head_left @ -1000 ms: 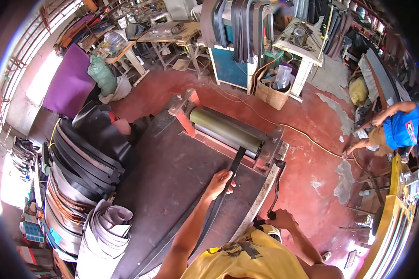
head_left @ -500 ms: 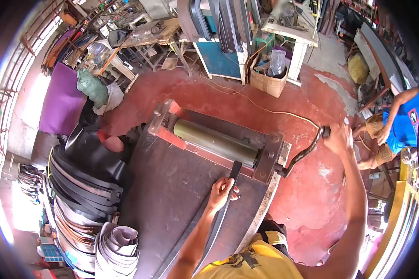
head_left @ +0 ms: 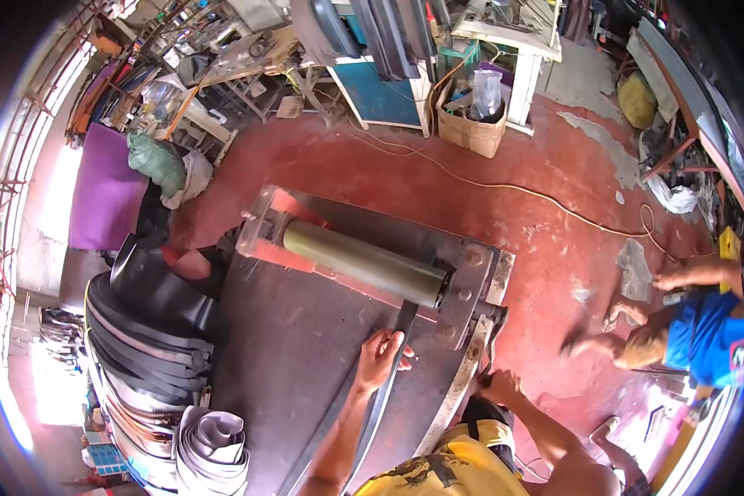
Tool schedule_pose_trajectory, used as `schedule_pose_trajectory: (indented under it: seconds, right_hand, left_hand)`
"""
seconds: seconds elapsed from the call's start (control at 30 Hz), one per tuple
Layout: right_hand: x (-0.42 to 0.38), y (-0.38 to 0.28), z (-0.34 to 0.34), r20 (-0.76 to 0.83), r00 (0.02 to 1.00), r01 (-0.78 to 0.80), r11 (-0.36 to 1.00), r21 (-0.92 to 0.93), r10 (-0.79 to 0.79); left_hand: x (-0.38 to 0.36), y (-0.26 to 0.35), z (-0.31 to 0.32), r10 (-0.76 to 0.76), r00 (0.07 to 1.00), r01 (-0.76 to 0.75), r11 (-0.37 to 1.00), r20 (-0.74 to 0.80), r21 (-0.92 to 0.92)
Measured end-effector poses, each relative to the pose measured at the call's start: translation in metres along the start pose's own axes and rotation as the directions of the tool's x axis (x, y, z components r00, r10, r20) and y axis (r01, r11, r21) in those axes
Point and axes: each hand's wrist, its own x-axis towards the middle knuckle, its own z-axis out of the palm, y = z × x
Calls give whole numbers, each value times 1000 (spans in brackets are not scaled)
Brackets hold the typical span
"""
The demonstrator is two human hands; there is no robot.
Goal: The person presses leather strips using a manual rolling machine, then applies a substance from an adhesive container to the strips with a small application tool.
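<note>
A roller press with an olive-green metal roller (head_left: 364,263) in a red frame stands on the dark tabletop (head_left: 281,372). My left hand (head_left: 380,360) pinches a long black strip (head_left: 407,316) just in front of the roller's right end. The strip's far end meets the roller, and its tail runs back under my forearm toward the bottom edge. My right hand (head_left: 503,387) is closed round the grip of the crank handle (head_left: 496,324), low beside the table's right edge. My fingers mostly hide the grip.
Stacked black and grey sheets (head_left: 153,339) and a grey roll (head_left: 212,450) lie at left. A cable (head_left: 546,195) crosses the red floor. A cardboard box (head_left: 473,132) stands beyond. To the right is a person in blue (head_left: 707,335); another person's foot (head_left: 605,428) shows below.
My right hand has swung the crank from up and out at the right to down near my body. My left hand keeps its pinch on the strip. The person in blue has shifted downward in view.
</note>
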Motion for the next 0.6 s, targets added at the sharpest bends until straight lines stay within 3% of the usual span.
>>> schedule_pose_trajectory:
  seconds: [0.03, 0.13, 0.2, 0.3, 0.37, 0.43, 0.53, 0.6]
  right_hand:
    - [-23, -8, -2, 11, 1000, -29, 999, 31, 29]
    - [-118, -46, -54, -44, 990, 134, 990, 42, -132]
    - [-163, -71, -113, 11, 997, 73, 997, -12, -72]
    - [-173, -81, -136, 71, 995, 75, 997, -38, -72]
    - [-166, -73, -125, 93, 994, 64, 996, -67, -58]
    - [-131, -51, -64, 99, 995, 6, 995, -97, 4]
    - [-63, -34, -23, -26, 999, -20, 1000, -6, 19]
    - [12, -11, -9, -146, 986, -93, 991, -98, 78]
  left_hand:
    - [-4, -1, -2, 14, 1000, -14, 1000, 1, 5]
    - [0, -1, 0, 54, 998, -54, 999, 30, 4]
    - [5, 0, 3, 56, 998, -56, 998, 26, -3]
    - [10, 2, 2, 69, 996, -70, 997, 50, 18]
    - [8, 2, 2, 72, 996, -73, 997, 57, 6]
    - [-1, 3, -1, 58, 997, -57, 998, 56, -7]
    - [-12, -5, -11, 11, 999, -13, 999, 52, 35]
    - [-26, -10, -17, -34, 999, 33, 998, 30, 44]
